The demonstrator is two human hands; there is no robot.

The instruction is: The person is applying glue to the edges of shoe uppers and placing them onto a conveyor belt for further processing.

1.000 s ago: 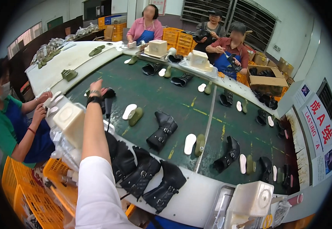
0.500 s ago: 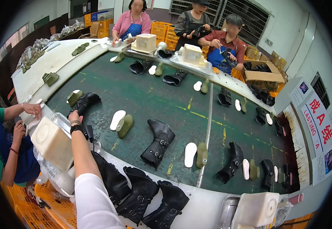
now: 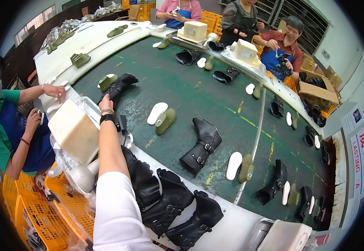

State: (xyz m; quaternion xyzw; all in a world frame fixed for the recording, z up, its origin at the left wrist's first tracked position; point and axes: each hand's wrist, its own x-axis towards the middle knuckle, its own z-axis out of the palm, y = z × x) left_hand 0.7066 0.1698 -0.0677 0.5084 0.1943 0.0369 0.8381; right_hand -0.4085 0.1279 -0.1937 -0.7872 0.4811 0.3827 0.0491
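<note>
My left hand [image 3: 106,103], with a dark band and a small black device at the wrist, reaches out to the left side of the green work surface. Its fingers are closed at the shaft end of a black boot [image 3: 123,85], which lies on its side with the toe pointing right. Against that boot rests an olive-green shoe last [image 3: 106,83] with a white insole partly hidden behind it. Nearer the middle lie a white insole [image 3: 157,113], another green last [image 3: 165,121] and a buckled black boot [image 3: 202,145]. My right hand is out of view.
Several black boots [image 3: 167,205] line the near ledge beside my arm. A cream plastic tub [image 3: 74,130] stands left of my forearm, above orange crates [image 3: 33,213]. A co-worker's hand [image 3: 54,91] is close by on the left; other people stand across the table.
The view has shifted, so the table and everything on it sits further right. My left hand stays at the same boot. The co-worker at left shows more fully.
</note>
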